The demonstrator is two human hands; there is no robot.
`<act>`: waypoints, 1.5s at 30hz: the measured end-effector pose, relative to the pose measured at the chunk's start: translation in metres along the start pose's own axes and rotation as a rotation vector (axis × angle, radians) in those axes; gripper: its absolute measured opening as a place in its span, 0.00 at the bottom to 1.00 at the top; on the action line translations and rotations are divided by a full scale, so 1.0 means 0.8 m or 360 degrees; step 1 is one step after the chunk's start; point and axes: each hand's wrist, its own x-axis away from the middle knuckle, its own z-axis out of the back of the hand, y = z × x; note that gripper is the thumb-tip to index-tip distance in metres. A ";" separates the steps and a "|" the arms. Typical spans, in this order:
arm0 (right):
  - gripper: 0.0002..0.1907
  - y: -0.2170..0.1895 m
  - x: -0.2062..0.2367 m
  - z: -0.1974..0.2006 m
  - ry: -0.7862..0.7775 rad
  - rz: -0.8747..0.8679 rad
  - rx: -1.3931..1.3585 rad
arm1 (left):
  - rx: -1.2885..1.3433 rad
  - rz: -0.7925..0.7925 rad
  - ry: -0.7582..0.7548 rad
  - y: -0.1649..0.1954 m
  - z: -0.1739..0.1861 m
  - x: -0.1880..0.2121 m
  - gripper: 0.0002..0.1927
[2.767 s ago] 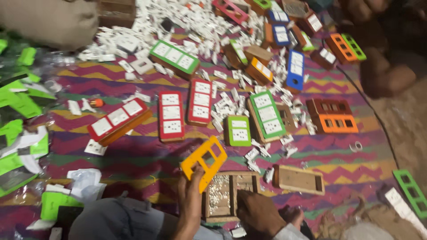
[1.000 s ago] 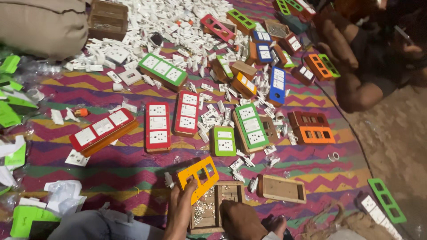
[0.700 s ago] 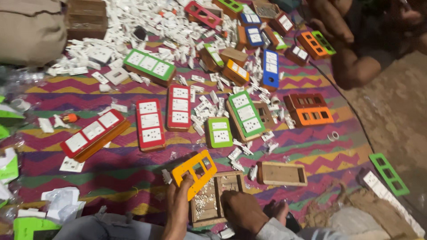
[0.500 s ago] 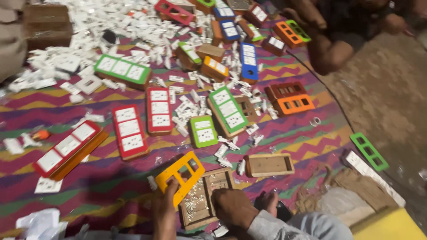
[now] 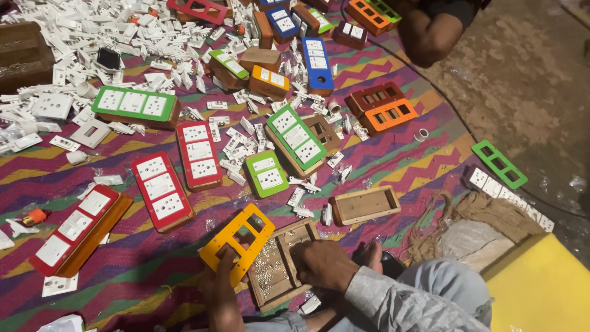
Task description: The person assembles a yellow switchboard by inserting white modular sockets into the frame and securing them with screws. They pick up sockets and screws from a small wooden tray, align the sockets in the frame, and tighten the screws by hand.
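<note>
Just beyond the hands, an empty wooden box (image 5: 365, 205) lies on the zigzag-patterned mat (image 5: 393, 160), with a small green switch plate (image 5: 267, 174) near it. Farther off lie red switchboards (image 5: 162, 191), loose white switches (image 5: 92, 37), and, far right, a green frame (image 5: 499, 163).

One brown cardboard box (image 5: 23, 56) stands at the upper left edge, beside the heap of white parts. A crumpled clear plastic wrapper (image 5: 578, 184) lies on the floor at the far right. No labels, signs or screens are visible.

yellow plate (image 5: 236, 241), zigzag mat (image 5: 123, 280) — purple, green
</note>
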 end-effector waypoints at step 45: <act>0.15 0.055 -0.069 -0.005 0.0497 -0.0527 -0.0193 | -0.0037 0.0114 0.0094 -0.026 0.005 -0.004 0.16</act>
